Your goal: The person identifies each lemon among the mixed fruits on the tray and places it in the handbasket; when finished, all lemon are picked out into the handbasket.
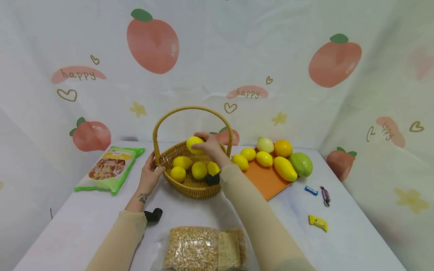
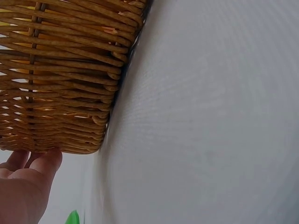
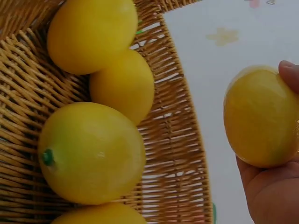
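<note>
Left hand (image 1: pixel 150 177) grips the basket (image 1: pixel 195 193) at left, right hand (image 1: pixel 213 146) pinches a lemon (image 1: pixel 194 144) near its far side.

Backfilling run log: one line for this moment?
left hand: touches wicker basket | right hand: grips yellow fruit | in basket: four more yellow fruits

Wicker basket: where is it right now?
In the head view, the wicker basket is just left of centre on the tabletop, between the green-edged food bag and the orange board, with the left hand at its left rim.
</note>
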Action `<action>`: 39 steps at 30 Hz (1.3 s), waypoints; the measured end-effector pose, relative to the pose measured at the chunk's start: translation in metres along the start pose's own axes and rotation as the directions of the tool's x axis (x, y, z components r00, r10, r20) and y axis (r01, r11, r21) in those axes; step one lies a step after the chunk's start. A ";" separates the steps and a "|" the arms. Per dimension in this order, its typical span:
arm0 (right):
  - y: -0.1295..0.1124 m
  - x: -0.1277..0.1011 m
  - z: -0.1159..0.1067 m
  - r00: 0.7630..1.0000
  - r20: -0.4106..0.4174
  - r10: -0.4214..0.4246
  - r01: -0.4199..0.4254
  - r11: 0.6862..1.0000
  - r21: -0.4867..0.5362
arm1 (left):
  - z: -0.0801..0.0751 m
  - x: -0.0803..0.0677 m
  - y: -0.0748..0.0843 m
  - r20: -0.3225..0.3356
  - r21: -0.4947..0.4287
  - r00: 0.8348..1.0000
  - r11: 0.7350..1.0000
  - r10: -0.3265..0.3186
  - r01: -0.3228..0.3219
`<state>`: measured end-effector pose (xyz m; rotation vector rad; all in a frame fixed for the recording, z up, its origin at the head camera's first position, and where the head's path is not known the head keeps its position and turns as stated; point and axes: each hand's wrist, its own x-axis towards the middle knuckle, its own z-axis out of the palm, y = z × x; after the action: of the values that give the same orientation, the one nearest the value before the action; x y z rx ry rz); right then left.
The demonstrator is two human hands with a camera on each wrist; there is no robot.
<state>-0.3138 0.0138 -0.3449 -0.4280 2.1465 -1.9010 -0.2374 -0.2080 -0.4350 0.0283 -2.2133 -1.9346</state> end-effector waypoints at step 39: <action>0.059 -0.084 -0.168 0.827 -0.557 -0.075 0.254 0.934 0.252 | 0.000 -0.001 0.000 0.020 -0.012 1.000 1.000 0.005 -0.004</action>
<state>-0.3010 0.2068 -0.3841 -0.0004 2.0866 -2.6771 -0.2361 -0.2082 -0.4353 0.0024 -2.2123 -1.9542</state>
